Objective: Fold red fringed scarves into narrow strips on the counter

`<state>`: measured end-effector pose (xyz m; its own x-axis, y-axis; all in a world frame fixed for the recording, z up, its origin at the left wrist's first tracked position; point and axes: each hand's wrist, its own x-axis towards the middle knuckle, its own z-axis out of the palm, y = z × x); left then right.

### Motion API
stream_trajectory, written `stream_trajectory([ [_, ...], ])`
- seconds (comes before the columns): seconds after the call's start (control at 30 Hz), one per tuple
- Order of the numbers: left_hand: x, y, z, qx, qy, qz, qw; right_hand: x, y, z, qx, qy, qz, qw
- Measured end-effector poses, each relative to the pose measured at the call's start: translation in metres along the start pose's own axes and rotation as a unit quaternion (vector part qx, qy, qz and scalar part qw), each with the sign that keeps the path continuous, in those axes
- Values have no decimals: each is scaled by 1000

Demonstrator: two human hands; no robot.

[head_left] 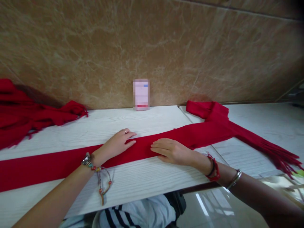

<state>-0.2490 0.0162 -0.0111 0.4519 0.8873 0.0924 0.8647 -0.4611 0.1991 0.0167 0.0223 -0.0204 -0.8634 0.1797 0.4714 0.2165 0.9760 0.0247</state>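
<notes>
A long red scarf [59, 163] lies flat across the white wood-grain table, running from the left edge to a loosely folded, fringed end on the right. My left hand [118, 142] rests on the scarf's far edge, thumb and fingers apart, with nothing gripped. To its right, my right hand [172, 150] lies palm down on the scarf, its fingers stretched toward the left. Beaded and cord bracelets hang at both wrists.
More red fringed fabric [35, 117] is heaped at the back left. A phone [141, 95] with a blurred screen leans against the brown marbled wall [152, 47]. The table's front edge [142, 198] runs close below my hands, with a shiny floor beyond.
</notes>
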Motion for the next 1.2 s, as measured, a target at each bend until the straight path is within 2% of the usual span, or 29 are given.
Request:
stream_trajectory([
  [0.17, -1, 5, -3, -5, -13, -18, 1000, 0, 1, -4, 6, -19, -22, 1000],
  [0.43, -1, 3, -5, -11, -1, -16, 1000, -4, 7, -6, 88, -51, 19, 995],
  [0.67, 1, 7, 1, 27, 13, -20, 999, -3, 3, -13, 51, -82, 19, 995],
  [0.83, 3, 9, 8, 53, 42, -9, 998, -6, 3, -12, -16, -102, -28, 994],
  [1.0, 3, 8, 11, 52, 65, 12, 996, -4, 3, -5, -52, -71, -39, 995],
  [1.2, 2, 9, 10, 57, 59, 9, 997, 5, -1, -1, -111, -6, -81, 990],
])
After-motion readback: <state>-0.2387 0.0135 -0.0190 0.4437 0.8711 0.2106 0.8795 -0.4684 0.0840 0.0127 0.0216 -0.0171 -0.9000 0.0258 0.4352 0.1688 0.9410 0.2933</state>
